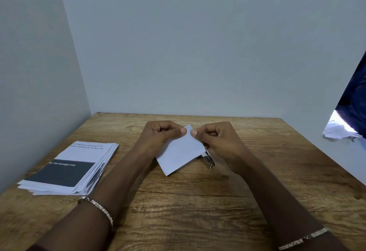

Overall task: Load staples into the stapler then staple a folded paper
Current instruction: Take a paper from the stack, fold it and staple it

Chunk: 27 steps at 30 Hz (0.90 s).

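Note:
A small folded white paper (181,152) is held up above the wooden table (198,201), tilted like a diamond. My left hand (158,137) pinches its top corner from the left with thumb and fingers. My right hand (219,139) pinches the same corner from the right. A silver metal stapler (209,160) lies on the table just behind the paper's lower right edge, mostly hidden by the paper and my right hand. No staples can be seen.
A stack of printed sheets (73,169) with a dark band lies at the table's left. Grey walls close the back and left. Beyond the right edge are crumpled white papers (338,131) and a dark blue cloth (354,100).

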Each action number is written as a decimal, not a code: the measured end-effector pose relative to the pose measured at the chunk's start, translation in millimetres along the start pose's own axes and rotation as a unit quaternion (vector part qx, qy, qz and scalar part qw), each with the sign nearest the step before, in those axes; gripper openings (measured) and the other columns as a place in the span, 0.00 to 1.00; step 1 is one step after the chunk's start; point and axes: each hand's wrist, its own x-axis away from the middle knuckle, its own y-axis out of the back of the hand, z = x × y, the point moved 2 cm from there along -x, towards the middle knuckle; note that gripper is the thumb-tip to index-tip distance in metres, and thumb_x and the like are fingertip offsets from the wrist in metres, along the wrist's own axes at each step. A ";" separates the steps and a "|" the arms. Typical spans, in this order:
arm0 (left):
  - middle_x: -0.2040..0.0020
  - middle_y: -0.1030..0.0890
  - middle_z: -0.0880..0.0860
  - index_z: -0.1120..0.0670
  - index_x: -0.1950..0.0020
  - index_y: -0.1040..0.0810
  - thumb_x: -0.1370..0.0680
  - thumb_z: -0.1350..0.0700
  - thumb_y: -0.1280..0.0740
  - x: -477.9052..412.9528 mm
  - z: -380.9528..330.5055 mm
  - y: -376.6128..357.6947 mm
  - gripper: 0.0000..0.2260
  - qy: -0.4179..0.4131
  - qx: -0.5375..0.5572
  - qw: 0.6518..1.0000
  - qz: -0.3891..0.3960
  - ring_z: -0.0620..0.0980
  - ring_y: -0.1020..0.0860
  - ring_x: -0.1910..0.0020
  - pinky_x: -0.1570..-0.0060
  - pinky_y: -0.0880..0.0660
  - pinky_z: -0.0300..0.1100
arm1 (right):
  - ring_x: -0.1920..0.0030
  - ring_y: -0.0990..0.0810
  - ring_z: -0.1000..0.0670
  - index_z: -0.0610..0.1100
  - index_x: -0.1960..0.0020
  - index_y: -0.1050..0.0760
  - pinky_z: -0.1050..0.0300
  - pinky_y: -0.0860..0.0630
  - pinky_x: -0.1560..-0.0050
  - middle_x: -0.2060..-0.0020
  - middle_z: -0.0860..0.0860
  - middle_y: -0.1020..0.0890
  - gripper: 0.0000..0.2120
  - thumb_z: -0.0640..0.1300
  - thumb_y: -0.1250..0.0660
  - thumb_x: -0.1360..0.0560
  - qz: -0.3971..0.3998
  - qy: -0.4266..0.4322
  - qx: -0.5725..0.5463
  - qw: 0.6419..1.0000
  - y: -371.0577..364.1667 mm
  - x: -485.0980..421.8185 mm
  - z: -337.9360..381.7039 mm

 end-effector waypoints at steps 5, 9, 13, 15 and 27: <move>0.56 0.14 0.62 0.60 0.57 0.14 0.27 0.53 0.23 5.2 1.1 -13.6 0.10 -0.014 0.022 1.000 -0.004 0.61 0.15 0.58 0.61 0.23 0.47 | 0.55 0.15 0.41 0.42 0.57 0.15 0.49 0.23 0.56 0.58 0.43 0.13 0.12 0.51 0.24 0.28 -0.093 0.029 -0.043 0.994 -11.3 2.8 0.7; 0.56 0.14 0.63 0.61 0.56 0.15 0.27 0.54 0.24 6.8 -1.3 -17.5 0.10 -0.024 0.024 0.999 -0.001 0.67 0.16 0.54 0.59 0.24 0.50 | 0.58 0.18 0.51 0.45 0.59 0.17 0.51 0.24 0.56 0.61 0.49 0.14 0.10 0.51 0.26 0.26 -0.145 0.034 0.021 0.989 -17.5 1.5 -2.1; 0.57 0.15 0.65 0.63 0.57 0.15 0.26 0.56 0.25 5.7 -3.0 -19.9 0.09 -0.031 0.021 0.999 0.013 0.70 0.18 0.53 0.59 0.25 0.51 | 0.58 0.19 0.54 0.46 0.57 0.18 0.60 0.26 0.59 0.62 0.53 0.15 0.09 0.50 0.29 0.24 -0.191 0.054 0.117 0.973 -20.7 -0.2 -3.5; 0.56 0.16 0.67 0.64 0.57 0.16 0.26 0.58 0.25 5.0 -3.3 -21.2 0.09 -0.029 0.030 0.999 0.016 0.71 0.19 0.52 0.58 0.26 0.51 | 0.59 0.20 0.54 0.45 0.57 0.20 0.61 0.28 0.60 0.62 0.53 0.16 0.09 0.49 0.30 0.23 -0.216 0.071 0.150 0.962 -22.4 -0.2 -3.2; 0.65 0.18 0.57 0.66 0.63 0.18 0.26 0.66 0.28 6.4 -7.0 -26.9 0.06 -0.040 -0.006 0.998 0.048 0.39 0.20 0.68 0.70 0.27 0.27 | 0.58 0.22 0.51 0.41 0.56 0.23 0.55 0.28 0.58 0.60 0.50 0.18 0.10 0.46 0.34 0.20 -0.304 0.121 0.198 0.924 -7.4 -1.3 -0.6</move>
